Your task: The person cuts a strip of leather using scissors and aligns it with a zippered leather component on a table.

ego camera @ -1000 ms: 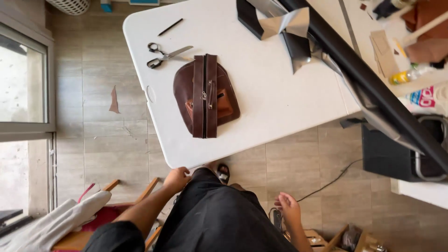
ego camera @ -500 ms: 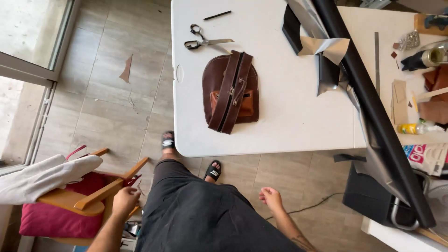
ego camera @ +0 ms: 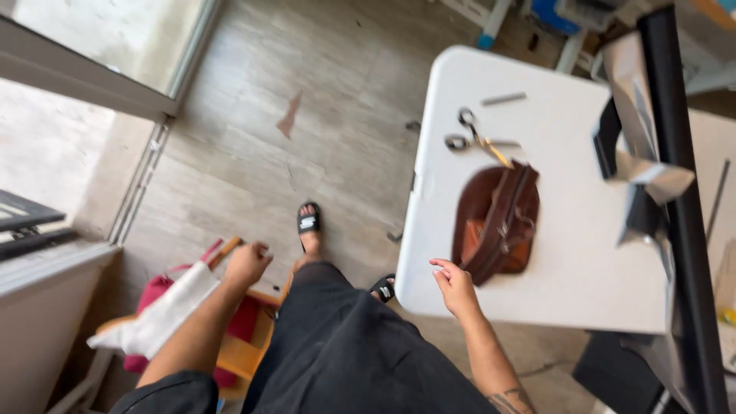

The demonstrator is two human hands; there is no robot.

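Since half a second ago the view has swung left; bench now sits to the right, floor and window fill the left, and the left hand has closed in on the chair.

Near: left hand (ego camera: 247, 264) at the wooden chair (ego camera: 234, 354), fingers curled loosely at its top rail; whether it actually grips the wood, cannot tell. White cloth (ego camera: 157, 320) draped over the chair, red cushion (ego camera: 157, 295) under it. Right hand (ego camera: 455, 287) loose and empty, fingers a little spread, just beside the bench (ego camera: 575, 284) edge, touching nothing.

Middle: brown leather bag (ego camera: 497, 221) flat on the bench near the right hand, strap laid lengthwise over it. Judged soft, pliable, moderately light; it would sag if lifted by one corner. Best taken by the strap or with a palm under the body.

Far: scissors (ego camera: 474, 141) just beyond the bag, tip touching it or nearly so. Thin dark stick (ego camera: 504, 98) past them. Leather scrap (ego camera: 289, 116) on the tile floor (ego camera: 307, 69).
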